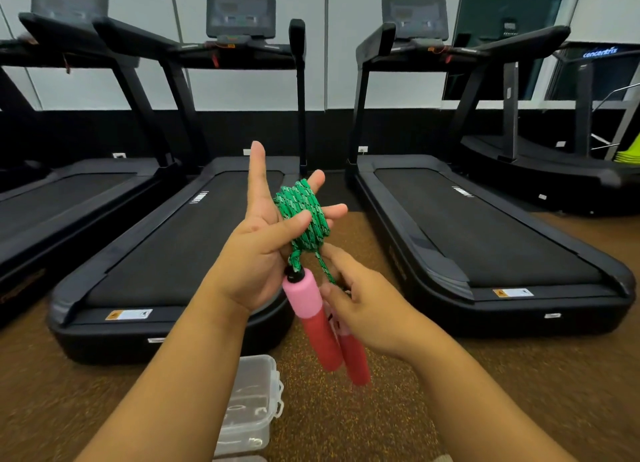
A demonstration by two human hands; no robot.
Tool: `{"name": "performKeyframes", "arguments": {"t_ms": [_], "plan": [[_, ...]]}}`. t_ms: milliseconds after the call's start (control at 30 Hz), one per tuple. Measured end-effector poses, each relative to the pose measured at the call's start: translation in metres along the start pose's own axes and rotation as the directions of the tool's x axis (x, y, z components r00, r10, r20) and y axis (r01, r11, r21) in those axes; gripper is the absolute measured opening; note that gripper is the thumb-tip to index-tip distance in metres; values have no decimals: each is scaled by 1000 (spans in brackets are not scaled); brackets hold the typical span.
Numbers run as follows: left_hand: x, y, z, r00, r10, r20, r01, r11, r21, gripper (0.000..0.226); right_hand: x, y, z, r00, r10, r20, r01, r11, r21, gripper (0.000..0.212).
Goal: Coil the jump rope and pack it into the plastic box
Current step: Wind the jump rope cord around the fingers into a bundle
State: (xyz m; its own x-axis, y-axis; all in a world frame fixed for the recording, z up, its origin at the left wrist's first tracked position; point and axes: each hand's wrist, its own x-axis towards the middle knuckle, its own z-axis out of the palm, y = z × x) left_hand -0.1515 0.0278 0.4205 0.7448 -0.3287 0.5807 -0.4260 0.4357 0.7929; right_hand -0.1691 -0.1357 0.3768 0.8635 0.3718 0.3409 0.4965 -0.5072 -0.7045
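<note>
A row of black treadmills (478, 233) stands on a brown speckled gym floor (363, 423) against a white-and-black wall. Two bare forearms reach forward above the floor.

The left hand (258, 250) is raised, palm turned inward, index finger pointing straight up and the other fingers (330, 212) spread open. The green jump rope (304, 216) is wound in several turns around those spread fingers, with the thumb lying across the coil. One pink-and-red handle (313, 319) hangs from the coil just below the left palm.

The right hand (363, 306) sits just beside and below it, fingers closed around a short free length of rope and the top of the second handle (355, 361), which points downward.

The clear plastic box (251, 402), lid on, rests on the floor directly beneath the arms, well apart from the rope.
</note>
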Motion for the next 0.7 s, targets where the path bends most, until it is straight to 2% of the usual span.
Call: {"name": "performKeyframes", "arguments": {"t_ms": [167, 267, 367, 533, 600, 700], "plan": [[-2, -4, 0, 1000, 4, -2, -4, 992, 122, 97, -1, -3, -2, 993, -28, -112, 30, 999, 15, 37], [-4, -7, 3, 1000, 24, 4, -24, 987, 160, 99, 0, -3, -3, 989, -9, -147, 24, 995, 99, 28], [-5, -8, 5, 999, 47, 14, -48, 992, 121, 96, 0, -1, -1, 993, 35, -111, -7, 970, 244, 31], [-5, -7, 8, 999, 53, 14, -54, 995, 82, 93, 1, 1, -1, 987, 86, -135, -34, 936, 350, 30], [-5, -7, 11, 998, 41, 47, -46, 993, 107, 92, 1, 0, -2, 986, 93, -136, -43, 941, 335, 30], [-4, -7, 14, 998, 10, 65, -21, 984, 178, 89, 0, -1, -8, 992, 49, -117, -26, 982, 188, 40]]}}
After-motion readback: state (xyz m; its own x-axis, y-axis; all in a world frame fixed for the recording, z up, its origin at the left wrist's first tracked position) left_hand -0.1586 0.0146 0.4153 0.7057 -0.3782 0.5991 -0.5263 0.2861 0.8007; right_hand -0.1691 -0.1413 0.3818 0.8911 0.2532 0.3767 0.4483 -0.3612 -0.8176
